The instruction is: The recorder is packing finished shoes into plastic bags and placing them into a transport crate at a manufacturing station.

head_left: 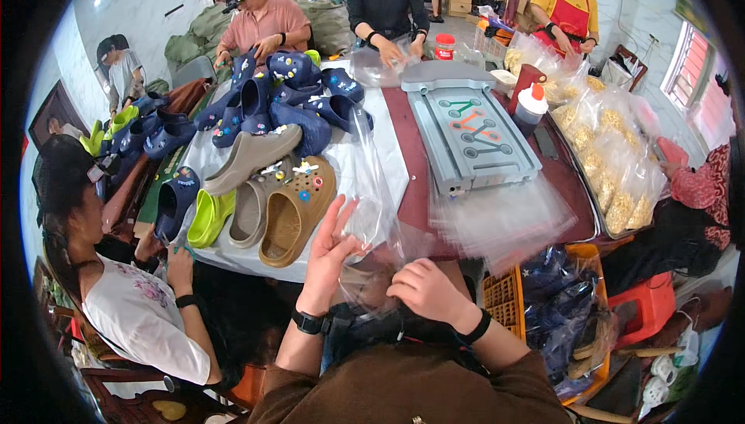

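Clear plastic bag [371,257] sits between both hands at the table edge — left hand [330,249] spread with fingers on it, right hand [423,288] curled, pinching its mouth. Looks empty so far; clogs [291,210] unbagged nearby.

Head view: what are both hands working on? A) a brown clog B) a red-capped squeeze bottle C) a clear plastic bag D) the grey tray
C: the left hand and right hand both touch a clear plastic bag; the brown clog lies apart on the table.
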The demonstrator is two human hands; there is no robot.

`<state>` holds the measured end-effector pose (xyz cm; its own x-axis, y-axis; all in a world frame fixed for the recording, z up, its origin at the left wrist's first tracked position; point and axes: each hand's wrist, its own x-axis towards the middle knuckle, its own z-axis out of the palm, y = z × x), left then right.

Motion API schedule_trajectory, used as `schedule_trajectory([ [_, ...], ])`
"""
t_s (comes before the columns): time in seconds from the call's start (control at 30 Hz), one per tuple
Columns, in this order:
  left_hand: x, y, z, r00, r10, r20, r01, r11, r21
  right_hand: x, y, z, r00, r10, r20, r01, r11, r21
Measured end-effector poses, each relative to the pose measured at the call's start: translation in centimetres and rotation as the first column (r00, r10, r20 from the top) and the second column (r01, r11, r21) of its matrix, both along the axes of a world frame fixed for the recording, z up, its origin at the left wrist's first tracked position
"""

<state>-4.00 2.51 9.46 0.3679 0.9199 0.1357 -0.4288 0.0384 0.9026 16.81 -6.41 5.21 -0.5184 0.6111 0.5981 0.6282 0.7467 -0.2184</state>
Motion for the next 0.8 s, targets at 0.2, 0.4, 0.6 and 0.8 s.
schedule_trajectory([
  [0.2, 0.2, 2.7, -0.8, 0.917, 0.336, -0.214, -0.194, 0.846, 0.497, -0.1, 1.1, 1.0, 0.974, -0.022, -0.226, -0.027, 0.976, -0.215],
  [0.4, -3.6, 4.4, -5.7, 0.901, 0.425, -0.085, -0.402, 0.894, 0.200, 0.5, 2.3, -1.0, 0.913, -0.232, -0.335, 0.016, 0.841, -0.540],
  [0.6, -0.9, 2.4, 1.5, 0.901, 0.216, 0.375, -0.223, 0.975, -0.025, 0.6, 3.6, -2.3, 0.714, -0.531, -0.456, -0.576, -0.076, -0.814],
  [0.8, 2.0, 2.2, 2.9, 0.650, -0.291, 0.702, 0.231, 0.956, 0.182, -1.1, 4.5, -2.0, 0.642, -0.391, -0.659, -0.736, -0.074, -0.673],
])
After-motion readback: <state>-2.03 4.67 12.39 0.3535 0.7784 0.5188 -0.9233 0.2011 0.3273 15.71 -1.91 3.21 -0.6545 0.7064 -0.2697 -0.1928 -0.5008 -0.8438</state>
